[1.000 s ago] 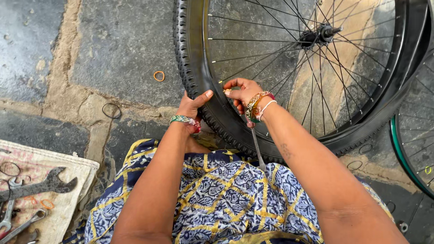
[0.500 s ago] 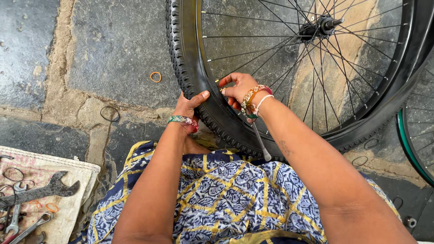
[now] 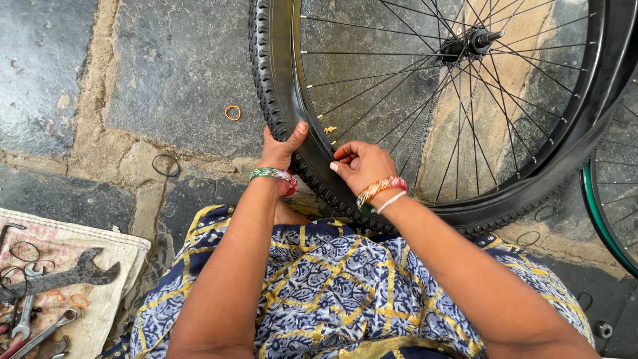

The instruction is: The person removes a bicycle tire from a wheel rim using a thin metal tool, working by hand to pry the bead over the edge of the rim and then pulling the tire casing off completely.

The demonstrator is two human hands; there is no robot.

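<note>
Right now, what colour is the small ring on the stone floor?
Orange; the small ring shows best in the head view.

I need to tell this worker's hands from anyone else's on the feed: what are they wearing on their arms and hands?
Both arms are bare, no sleeves or gloves. The left hand has a green patterned bangle with a red one at the wrist. The right hand wears stacked bangles in red, orange and gold, plus a thin white band. No rings are visible.
</note>
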